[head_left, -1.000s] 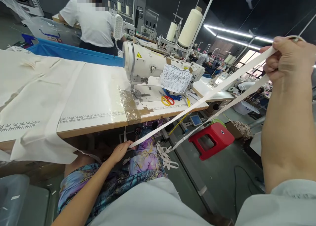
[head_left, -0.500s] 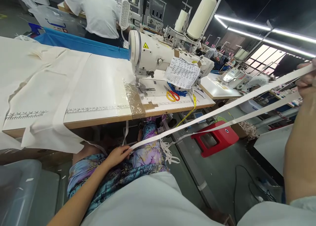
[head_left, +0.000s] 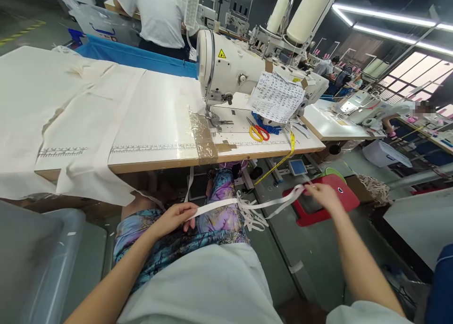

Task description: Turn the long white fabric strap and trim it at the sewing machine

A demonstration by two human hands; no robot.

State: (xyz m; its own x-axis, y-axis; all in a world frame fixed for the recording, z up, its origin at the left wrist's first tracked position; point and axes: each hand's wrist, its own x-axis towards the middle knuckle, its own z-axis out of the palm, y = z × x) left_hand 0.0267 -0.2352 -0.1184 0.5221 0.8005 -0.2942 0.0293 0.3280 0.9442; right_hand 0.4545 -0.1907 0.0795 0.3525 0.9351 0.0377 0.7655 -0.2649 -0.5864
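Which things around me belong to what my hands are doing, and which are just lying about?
In the job:
- white strip
- left hand and right hand, both holding it

Apparently lying about:
- scissors and cream cloth, on the table
- yellow tape measure, over its edge
- red stool

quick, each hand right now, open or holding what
Left hand: closed, pinching the white strip.
Right hand: closed, holding the same strip farther along.

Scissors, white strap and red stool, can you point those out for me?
Scissors [head_left: 261, 132]: head view, where the two handles meet.
White strap [head_left: 216, 205]: head view, the flat stretch left of its tangled loops.
Red stool [head_left: 348, 199]: head view, the red surface just beside its round logo.
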